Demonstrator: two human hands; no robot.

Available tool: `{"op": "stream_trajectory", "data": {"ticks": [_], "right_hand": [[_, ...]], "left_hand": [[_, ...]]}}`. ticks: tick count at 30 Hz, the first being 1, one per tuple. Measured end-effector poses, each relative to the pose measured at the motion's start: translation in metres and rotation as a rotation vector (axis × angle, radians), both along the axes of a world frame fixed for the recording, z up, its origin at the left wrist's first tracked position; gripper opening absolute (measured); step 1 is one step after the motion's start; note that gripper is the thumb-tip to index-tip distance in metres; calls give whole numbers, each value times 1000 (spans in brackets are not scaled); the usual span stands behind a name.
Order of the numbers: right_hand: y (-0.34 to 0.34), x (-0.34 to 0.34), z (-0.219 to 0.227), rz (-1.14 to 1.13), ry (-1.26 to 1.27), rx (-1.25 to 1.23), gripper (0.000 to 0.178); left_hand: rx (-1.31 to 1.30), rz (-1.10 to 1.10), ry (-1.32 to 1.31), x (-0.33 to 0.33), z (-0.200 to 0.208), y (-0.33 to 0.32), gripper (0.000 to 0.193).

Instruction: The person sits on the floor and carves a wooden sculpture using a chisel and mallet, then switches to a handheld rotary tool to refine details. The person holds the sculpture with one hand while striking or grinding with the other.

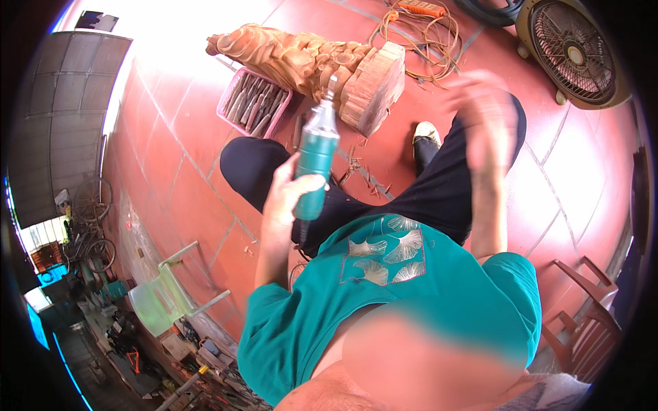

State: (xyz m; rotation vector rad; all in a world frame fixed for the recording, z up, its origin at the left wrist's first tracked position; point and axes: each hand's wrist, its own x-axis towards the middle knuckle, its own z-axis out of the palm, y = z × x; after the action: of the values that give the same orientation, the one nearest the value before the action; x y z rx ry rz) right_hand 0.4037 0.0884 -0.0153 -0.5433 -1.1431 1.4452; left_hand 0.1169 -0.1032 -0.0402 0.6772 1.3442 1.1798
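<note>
My left hand (286, 193) is closed around the green body of a die grinder (316, 159). The grinder's silver nose points away from me, near the carved wooden figure (288, 53). This figure lies on its side on the floor, with its rough, flat base (373, 89) toward the right. A pink basket (238, 127) stands in front of it, full of wood-carving chisels (255, 103). Over my right knee my right hand (483, 109) is raised, its fingers smeared by motion. I can make out nothing in it.
Wood shavings (355, 163) lie between my feet. Behind the carving is a tangled cord (439, 51) with an orange power strip (421, 8). A floor fan (579, 55) stands far right. A green plastic chair (161, 301), bicycles (92, 233) and a brown chair (582, 322) stand around me.
</note>
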Motion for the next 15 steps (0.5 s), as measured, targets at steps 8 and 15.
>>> {"op": "stream_trajectory", "data": {"ticks": [8,15], "right_hand": [[-80,-86,-100,1010,44,-877,83],[-71,-90,-106,1065,4,-903,80]], "left_hand": [[-63,-14,120,38,-22,2,60],[-104,-74,488,51,-7,8,70]]}}
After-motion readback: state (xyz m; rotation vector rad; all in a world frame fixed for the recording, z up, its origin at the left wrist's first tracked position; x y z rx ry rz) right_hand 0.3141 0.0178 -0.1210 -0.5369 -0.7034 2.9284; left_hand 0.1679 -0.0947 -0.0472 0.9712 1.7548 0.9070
